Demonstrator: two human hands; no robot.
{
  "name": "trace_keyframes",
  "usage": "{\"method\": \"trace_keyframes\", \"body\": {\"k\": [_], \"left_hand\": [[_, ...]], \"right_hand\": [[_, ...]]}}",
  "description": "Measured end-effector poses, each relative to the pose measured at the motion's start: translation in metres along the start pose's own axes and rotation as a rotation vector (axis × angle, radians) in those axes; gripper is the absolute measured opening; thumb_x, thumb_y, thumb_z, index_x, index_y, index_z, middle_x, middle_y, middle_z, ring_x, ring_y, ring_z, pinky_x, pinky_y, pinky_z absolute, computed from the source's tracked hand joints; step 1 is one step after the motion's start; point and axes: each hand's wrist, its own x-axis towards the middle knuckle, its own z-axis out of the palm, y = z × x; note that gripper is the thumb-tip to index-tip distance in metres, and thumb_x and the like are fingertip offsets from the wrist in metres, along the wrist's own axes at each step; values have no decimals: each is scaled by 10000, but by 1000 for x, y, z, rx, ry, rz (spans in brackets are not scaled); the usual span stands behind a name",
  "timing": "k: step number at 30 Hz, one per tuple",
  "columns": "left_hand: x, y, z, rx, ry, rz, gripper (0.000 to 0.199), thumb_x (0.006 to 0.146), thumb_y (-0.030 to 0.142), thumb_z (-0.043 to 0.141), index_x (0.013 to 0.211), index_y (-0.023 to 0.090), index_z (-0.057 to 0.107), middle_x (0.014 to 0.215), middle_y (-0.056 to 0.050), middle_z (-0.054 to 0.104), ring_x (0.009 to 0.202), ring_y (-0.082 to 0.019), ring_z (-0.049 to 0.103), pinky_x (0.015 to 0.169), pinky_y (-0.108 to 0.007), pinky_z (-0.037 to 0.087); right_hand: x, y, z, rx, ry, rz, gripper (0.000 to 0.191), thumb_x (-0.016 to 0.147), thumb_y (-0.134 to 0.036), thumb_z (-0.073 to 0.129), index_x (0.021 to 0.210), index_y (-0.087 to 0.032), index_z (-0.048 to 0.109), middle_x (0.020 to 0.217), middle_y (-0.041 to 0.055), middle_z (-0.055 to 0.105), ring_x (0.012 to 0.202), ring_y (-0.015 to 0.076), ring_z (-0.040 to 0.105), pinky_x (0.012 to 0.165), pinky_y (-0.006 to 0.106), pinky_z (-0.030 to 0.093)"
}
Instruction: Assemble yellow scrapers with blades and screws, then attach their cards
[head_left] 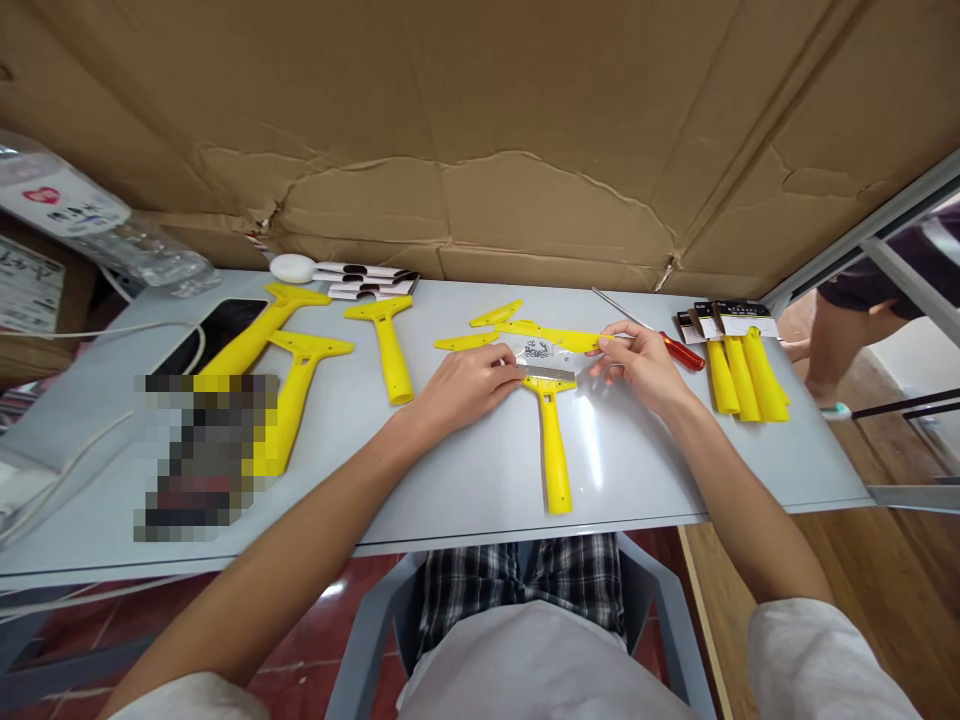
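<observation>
A yellow scraper handle (553, 450) lies in front of me, its wide head pointing away. Across that head rests a shiny metal blade (544, 354) with dark printing and a grey strip along its near edge. My left hand (472, 382) has its fingers closed on the blade's left end. With thumb and forefinger, my right hand (637, 362) pinches the right end of a long yellow strip (562, 335) at the blade's far edge; its other fingers are spread. Two more yellow strips lie behind the left hand, one a loose yellow strip (496, 313).
To the left lie several yellow scraper handles (391, 350) and black-and-white cards (367, 280). A red-handled screwdriver (679, 350) is beside my right hand. Carded yellow scrapers (739, 375) sit at the right. Cardboard (480, 200) walls off the back; a plastic bottle (97, 220) leans left.
</observation>
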Motion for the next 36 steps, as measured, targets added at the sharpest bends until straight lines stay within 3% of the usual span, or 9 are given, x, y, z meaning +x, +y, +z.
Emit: {"method": "trace_keyframes", "body": {"k": [8,17,26,31,36], "left_hand": [[0,0,-1,-20,-19,-3,279,1115,287,584,1059,232,851,1210,-72,805,943,-209,778,824,-332,582],[3,1,-1,-19,-70,-30,209,1093,242,597,1068,206,801,1074,-74,836,956,-253,785,810,-350,582],[0,-2,6,13,-41,-47,266,1102,266,571,1295,222,750,1136,-91,850,993,-259,805,861,-361,608],[-1,-3,7,30,-15,-57,375,1109,283,571,1452,252,718,1141,-94,844,996,-260,794,834,-352,600],[-1,-5,5,35,-42,4,360,1127,271,533,1363,280,804,1137,-95,824,949,-237,773,787,-337,581]], "right_hand": [[4,4,0,-7,-5,8,515,718,-571,996,935,-238,669,872,67,816,642,186,737,516,285,524],[-3,14,17,-144,-25,-55,445,767,-576,942,838,-192,729,873,67,752,635,137,633,546,308,541],[1,35,22,-188,-27,-50,493,782,-610,918,1011,-226,710,711,-1,669,534,131,543,470,301,428],[0,41,23,-366,0,-142,349,822,-531,858,924,-206,783,827,55,762,670,159,607,587,315,474],[-2,40,24,-515,-10,-225,242,892,-436,766,950,-208,820,829,42,771,665,157,595,656,335,491]]}}
